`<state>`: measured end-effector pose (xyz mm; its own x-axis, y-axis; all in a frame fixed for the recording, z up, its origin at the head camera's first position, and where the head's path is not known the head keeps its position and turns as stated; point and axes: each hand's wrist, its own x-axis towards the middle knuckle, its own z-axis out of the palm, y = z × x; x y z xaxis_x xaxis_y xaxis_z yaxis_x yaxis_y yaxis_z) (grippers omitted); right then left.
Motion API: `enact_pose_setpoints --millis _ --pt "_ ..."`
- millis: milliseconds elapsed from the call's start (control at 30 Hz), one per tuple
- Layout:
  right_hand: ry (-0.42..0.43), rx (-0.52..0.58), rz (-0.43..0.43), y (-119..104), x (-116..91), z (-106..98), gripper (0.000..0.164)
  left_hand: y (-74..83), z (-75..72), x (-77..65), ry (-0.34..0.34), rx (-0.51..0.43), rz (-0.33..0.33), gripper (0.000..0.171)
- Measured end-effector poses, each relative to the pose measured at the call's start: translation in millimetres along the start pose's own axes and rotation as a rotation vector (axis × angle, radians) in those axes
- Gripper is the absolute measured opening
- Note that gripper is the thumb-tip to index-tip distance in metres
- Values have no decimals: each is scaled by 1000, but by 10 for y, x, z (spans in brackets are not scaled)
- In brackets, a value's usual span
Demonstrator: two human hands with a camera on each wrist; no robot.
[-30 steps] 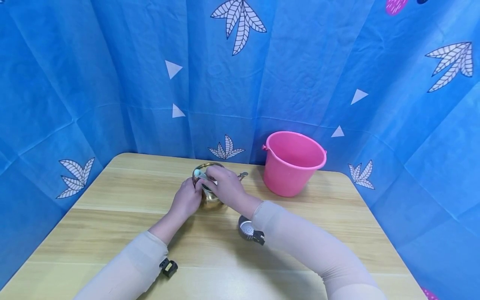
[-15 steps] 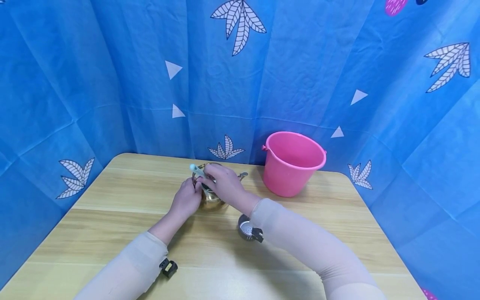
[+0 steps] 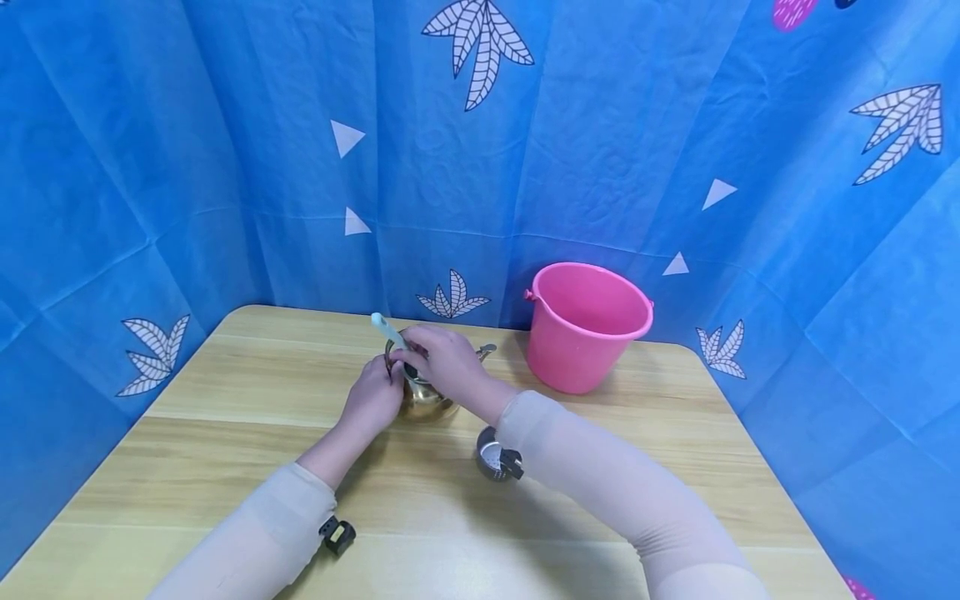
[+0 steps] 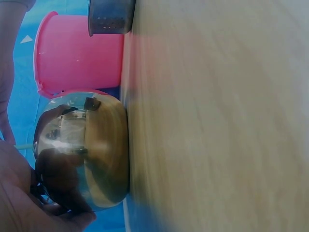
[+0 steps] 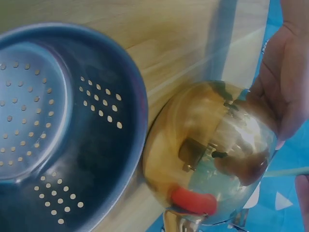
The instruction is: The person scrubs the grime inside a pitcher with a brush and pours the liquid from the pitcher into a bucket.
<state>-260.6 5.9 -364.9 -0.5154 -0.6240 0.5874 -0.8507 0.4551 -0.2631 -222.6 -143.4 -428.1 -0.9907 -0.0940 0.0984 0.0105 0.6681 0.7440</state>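
A shiny gold teapot (image 3: 427, 407) stands upright on the table, its spout toward the right in the head view. My left hand (image 3: 372, 398) grips it at the left, where a handle would be; the fingers are partly hidden there. Over the opening, my right hand (image 3: 448, 367) pinches a pale green stick-like handle (image 3: 387, 330) that slants up to the left. Its lower end is hidden by the hand and the pot, so I cannot tell what tool it belongs to. The right wrist view shows the teapot (image 5: 203, 154) close up, the green handle (image 5: 287, 172) behind it.
A dark metal strainer basket (image 3: 490, 457) with small holes sits on the wooden table (image 3: 247, 467), under my right forearm. At the back right is a pink bucket (image 3: 573, 358). A blue patterned curtain (image 3: 292, 150) hangs behind the table and along both sides.
The green handle has risen up and to the left, and more of it shows above my right hand. My right hand has shifted very slightly; the left hand and teapot stay put.
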Motion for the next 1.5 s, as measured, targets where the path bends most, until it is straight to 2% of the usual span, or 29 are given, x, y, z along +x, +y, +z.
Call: enact_pose_setpoints --millis 333,767,967,1233,1500 --pt "-10 37 41 -2 37 -4 10 -16 15 15 28 4 22 45" --pt "-54 92 154 31 122 -20 12 23 -2 19 25 18 6 47" --pt "-84 135 238 55 145 -16 13 26 10 22 23 23 -14 47" --pt "-46 168 309 88 172 -29 20 19 23 33 34 34 -25 48" --pt "-46 208 373 134 185 -24 22 26 17 32 30 28 -29 49"
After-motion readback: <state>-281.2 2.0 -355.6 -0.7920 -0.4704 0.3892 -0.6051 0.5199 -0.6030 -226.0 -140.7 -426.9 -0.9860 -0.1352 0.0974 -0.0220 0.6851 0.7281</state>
